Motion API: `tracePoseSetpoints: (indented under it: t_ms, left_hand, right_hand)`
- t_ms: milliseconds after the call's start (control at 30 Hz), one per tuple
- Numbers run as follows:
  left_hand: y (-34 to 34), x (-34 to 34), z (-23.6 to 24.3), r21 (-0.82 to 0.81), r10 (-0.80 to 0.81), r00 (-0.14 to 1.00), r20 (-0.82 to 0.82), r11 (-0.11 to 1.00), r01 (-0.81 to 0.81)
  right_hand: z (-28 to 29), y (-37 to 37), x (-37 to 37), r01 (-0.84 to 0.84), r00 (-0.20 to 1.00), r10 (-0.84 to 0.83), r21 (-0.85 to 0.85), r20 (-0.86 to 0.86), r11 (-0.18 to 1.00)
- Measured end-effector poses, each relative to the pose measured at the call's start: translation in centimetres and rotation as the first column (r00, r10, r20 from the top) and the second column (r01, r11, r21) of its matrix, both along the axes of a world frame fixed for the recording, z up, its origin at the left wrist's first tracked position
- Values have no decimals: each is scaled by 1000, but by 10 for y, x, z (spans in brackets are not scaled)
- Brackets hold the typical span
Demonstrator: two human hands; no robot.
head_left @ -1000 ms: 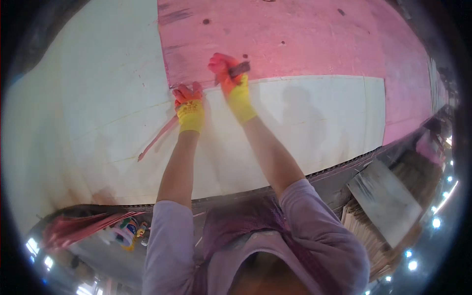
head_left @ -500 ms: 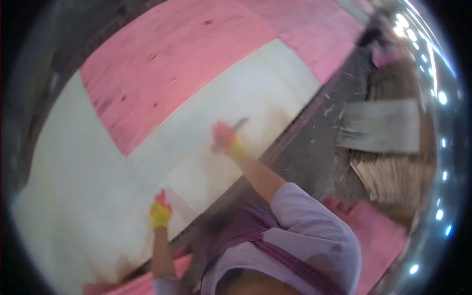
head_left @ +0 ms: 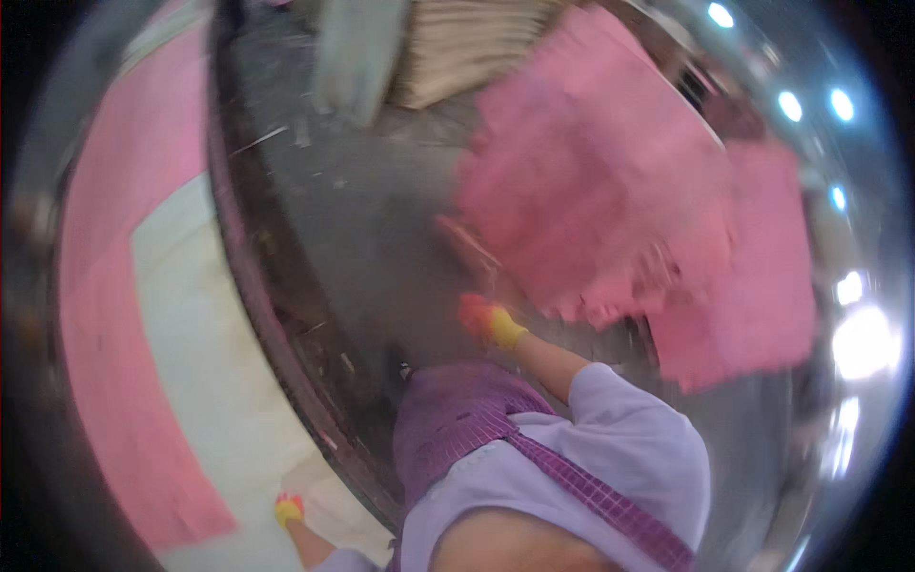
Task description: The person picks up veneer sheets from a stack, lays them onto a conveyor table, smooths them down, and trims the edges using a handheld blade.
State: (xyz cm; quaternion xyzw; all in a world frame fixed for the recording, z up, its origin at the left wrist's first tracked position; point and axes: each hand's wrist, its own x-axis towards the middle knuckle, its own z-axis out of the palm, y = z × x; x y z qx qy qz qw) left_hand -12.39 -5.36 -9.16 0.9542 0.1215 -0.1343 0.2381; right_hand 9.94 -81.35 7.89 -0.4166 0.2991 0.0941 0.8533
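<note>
My right hand [head_left: 489, 319], in an orange-and-yellow glove, hangs over the grey floor near a pink stack of thin sheets [head_left: 600, 181]; motion blur hides what, if anything, its fingers hold. At the lower left, my left hand [head_left: 288, 509], gloved the same way, is at the pale sheet [head_left: 186, 305] on the long worktable, close to its edge; its fingers are too small and blurred to read. A pink sheet [head_left: 95, 315] lies along the far side of the pale one.
The dark table edge [head_left: 257, 286] runs down the left half. On the floor [head_left: 353, 229] stand a pale board [head_left: 353, 57], a pile of tan sheets [head_left: 457, 48] and a second pink stack [head_left: 734, 286], with scraps scattered about. Bright lamps show at the right rim.
My view has swung right, from the worktable to the floor stacks. My right hand has left the sheet's surface for the space beside the table; the dark tool it held is no longer distinguishable.
</note>
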Motion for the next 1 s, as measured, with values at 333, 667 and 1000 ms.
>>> tracePoseSetpoints:
  t_ms: [333,667,1000]
  left_hand:
    - [-200,176,81,-485,558,610,-563,375,-790]
    - [-482,296,128,-307,62,882,-467,924,-227]
    - [-816,376,255,-248,-570,822,-18,799,548]
  right_hand:
    - [-24,-221,-139,597,799,-601,-143,25,789]
    - [49,-569,-152,813,518,-808,-453,280,365]
    - [111,-717,-138,455,507,-803,-889,312,-58]
